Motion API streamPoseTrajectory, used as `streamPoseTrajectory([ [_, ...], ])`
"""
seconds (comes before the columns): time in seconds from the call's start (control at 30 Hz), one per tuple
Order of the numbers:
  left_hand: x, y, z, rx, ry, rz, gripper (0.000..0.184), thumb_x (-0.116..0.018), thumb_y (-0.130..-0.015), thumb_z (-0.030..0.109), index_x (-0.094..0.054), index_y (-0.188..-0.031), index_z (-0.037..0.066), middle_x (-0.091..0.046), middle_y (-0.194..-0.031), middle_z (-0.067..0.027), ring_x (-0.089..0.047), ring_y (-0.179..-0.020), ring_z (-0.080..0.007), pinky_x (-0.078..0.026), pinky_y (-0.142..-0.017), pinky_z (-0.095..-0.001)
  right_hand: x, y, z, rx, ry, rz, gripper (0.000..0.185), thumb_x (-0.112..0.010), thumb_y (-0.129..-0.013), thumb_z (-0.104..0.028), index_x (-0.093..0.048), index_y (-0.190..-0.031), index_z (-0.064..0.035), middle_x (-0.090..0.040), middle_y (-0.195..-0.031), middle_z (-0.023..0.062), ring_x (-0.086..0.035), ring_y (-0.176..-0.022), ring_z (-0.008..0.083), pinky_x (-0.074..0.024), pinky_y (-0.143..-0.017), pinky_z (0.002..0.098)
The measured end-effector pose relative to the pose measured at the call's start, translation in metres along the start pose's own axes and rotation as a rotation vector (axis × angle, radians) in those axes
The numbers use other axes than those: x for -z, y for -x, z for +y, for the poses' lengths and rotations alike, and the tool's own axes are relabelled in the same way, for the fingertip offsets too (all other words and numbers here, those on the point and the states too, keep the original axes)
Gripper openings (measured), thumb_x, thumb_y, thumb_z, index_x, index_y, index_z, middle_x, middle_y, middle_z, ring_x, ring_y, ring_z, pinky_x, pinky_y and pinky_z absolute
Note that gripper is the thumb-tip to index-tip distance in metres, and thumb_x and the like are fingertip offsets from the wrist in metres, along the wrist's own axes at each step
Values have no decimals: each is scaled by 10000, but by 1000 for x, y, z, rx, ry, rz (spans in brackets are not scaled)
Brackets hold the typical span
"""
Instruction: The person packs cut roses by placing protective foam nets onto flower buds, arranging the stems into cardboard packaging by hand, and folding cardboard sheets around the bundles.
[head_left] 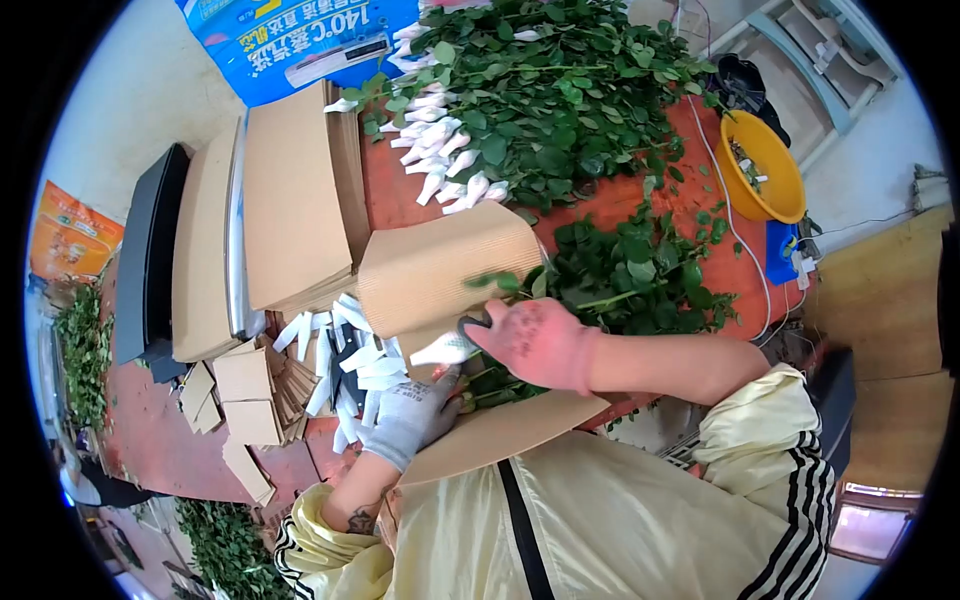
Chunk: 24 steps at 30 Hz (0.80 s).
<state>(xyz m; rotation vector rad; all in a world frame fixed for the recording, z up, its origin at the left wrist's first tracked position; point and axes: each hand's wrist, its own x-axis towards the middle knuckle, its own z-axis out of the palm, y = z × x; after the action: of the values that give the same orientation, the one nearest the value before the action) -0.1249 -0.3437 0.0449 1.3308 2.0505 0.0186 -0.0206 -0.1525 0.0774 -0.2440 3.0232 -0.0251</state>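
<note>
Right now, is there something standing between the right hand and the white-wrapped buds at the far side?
Yes, the curved corrugated cardboard lies between the right hand and the white-wrapped buds.

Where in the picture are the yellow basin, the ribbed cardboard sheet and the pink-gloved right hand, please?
Yellow basin (786, 180): head view, on its bare inner wall.
Ribbed cardboard sheet (440, 268): head view, on its ribbed face.
Right hand (542, 345): head view, on the back of the glove.

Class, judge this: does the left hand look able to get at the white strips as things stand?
Probably yes: the grey-gloved left hand is right beside the white strips, and nothing seems to block the short way across.
</note>
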Motion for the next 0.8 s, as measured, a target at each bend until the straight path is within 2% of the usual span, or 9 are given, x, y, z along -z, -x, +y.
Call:
streamPoseTrajectory([
  [0.03,-20,-5,-13,-85,10,119,465,-478,-878,365,-448,-1263,106,-655,-817,-208,-647,-734,-359,-485,-684,-474,-13,-11,-6,4,-6,2,302,-436,-859,-153,-544,-1141,-133,-580,-884,63,-595,-707,168,-443,-578,257],
  [0.1,-14,-4,-10,-71,-16,111,471,-476,-877,369,-437,-1266,105,-655,-825,-212,-648,-742,-357,-487,-684,-470,-39,-32,-8,0,127,-258,389,-393,-885,-189,-467,-1265,-143,-584,-1048,119,-627,-823,224,-476,-674,311],
  [0.13,-10,-3,-7,-61,-40,99,478,-473,-877,373,-427,-1270,104,-654,-833,-216,-649,-751,-356,-488,-684,-466,-59,-32,-2,7,134,-257,389,-393,-885,-189,-467,-1265,-143,-584,-1048,119,-627,-823,224,-476,-674,311],
  [0.2,-9,-3,-7,-15,-23,50,468,-466,-878,379,-439,-1253,101,-655,-834,-215,-651,-759,-357,-488,-682,-468,-92,-28,12,101,29,-90,449,-349,-896,-188,-400,-1337,-123,-500,-1248,181,-624,-929,286,-478,-760,394],
  [0.23,-25,-8,-16,-29,13,96,473,-463,-878,385,-436,-1262,110,-656,-839,-215,-651,-764,-359,-487,-687,-471,-87,-29,11,74,13,-258,467,-355,-883,-178,-412,-1343,-124,-395,-1370,200,-617,-972,282,-472,-782,435],
  [0.33,-22,-6,-13,-16,61,92,480,-459,-878,395,-435,-1276,127,-655,-847,-217,-651,-768,-360,-486,-688,-474,-72,-34,6,-49,-117,-432,502,-368,-871,-174,-394,-1371,-137,-384,-1388,205,-623,-964,286,-471,-763,427],
  [0.5,-30,-8,-17,10,39,64,497,-449,-880,418,-433,-1298,149,-653,-849,-220,-650,-759,-359,-485,-680,-469,-77,-36,0,-68,-154,-315,498,-362,-867,-161,-422,-1361,-163,-377,-1405,200,-637,-934,274,-470,-722,410],
  [0.7,-26,-11,-31,-2,240,401,408,-572,-841,301,-562,-1206,120,-660,-965,-140,-641,-821,-324,-502,-702,-422,-102,-34,3,-52,-110,-160,475,-346,-886,-173,-439,-1351,-198,-361,-1420,199,-650,-874,263,-471,-667,396],
  [0.8,-33,-24,-45,59,180,631,296,-593,-835,257,-612,-1098,121,-659,-930,-132,-640,-793,-311,-506,-669,-395,-98,-34,3,-43,-227,-232,420,-336,-924,-192,-424,-1333,-143,-414,-1362,216,-603,-1019,269,-484,-761,402],
])
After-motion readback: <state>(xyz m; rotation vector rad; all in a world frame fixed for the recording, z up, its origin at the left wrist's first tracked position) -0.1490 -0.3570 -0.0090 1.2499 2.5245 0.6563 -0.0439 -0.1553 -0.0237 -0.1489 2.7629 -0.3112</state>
